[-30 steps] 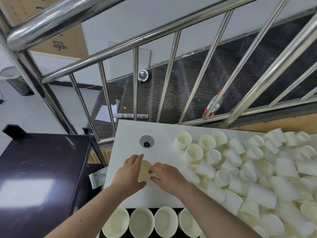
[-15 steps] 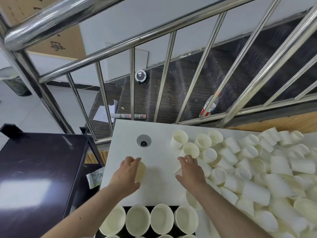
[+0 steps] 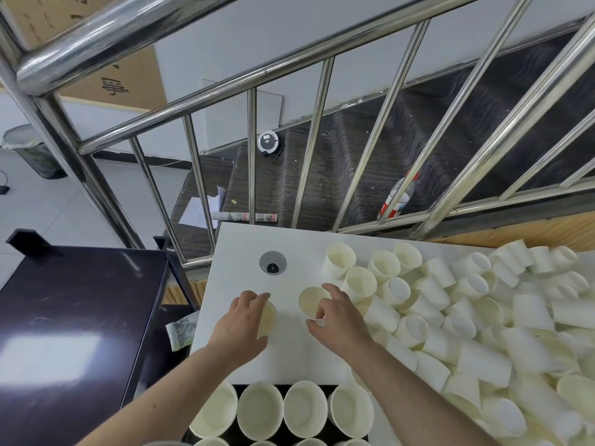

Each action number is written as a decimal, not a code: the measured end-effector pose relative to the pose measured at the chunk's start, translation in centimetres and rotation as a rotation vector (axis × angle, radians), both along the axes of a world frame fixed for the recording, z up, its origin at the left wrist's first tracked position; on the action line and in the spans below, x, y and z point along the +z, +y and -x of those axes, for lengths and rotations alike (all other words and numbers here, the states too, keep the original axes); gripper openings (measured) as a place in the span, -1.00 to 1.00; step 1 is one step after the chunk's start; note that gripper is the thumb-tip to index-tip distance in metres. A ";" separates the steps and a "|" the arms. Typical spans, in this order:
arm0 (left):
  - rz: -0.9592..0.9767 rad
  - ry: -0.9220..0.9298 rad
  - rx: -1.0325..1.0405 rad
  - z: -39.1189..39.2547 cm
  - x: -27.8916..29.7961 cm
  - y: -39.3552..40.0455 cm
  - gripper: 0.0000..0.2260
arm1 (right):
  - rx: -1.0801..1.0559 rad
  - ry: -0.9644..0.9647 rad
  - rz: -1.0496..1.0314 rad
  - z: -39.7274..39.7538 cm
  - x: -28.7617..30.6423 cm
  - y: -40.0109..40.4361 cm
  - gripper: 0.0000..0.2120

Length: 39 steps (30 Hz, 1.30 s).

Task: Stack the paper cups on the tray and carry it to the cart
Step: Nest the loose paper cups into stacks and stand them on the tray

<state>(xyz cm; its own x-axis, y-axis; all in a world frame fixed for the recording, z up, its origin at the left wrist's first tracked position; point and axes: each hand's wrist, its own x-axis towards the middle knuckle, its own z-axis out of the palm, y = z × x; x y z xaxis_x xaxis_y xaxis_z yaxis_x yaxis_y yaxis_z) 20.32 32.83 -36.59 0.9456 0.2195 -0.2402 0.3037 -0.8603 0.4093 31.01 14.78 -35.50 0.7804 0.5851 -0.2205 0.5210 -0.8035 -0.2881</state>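
Partly hidden, left hand [image 3: 242,323] grips cup [image 3: 268,318].

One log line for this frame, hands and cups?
left hand: holds cup | right hand: grips second cup | tray: partly filled

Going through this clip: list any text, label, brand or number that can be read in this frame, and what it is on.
Nothing can be read for certain.
Brown cardboard box behind the steel railing: large dark printed characters, cut off by the rail, not legible.
Red and white plastic bottle on the stairs: label too blurred.
Rolled printed paper at the white table's far edge: print too small.
White paper cups: no print visible.
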 end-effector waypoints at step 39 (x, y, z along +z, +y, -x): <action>0.005 -0.199 0.169 13.4 6.6 -1.6 -0.39 | 0.329 0.102 -0.303 12.6 5.6 -1.7 -0.36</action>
